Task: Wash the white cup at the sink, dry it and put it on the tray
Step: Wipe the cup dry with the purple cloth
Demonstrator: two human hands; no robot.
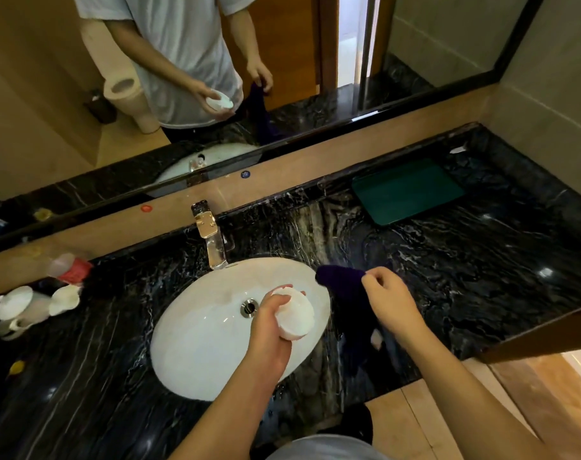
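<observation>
The left hand [272,322] holds the small white ceramic cup [295,315] over the right side of the oval white basin [199,327], its fingers wrapped around the cup's wall and the cup tipped on its side. No water shows at the chrome tap [213,237]. The right hand [387,295] pinches the upper edge of a dark purple cloth [345,293] that hangs just beside the basin over the black veined marble counter [481,277], fingers closed on the fabric. Washing looks finished and drying seems about to begin. The next move likely calls for bringing cloth and cup together and wiping the cup inside and out. The dark green rectangular tray [405,190] lies well apart, far right by the wall.
</observation>
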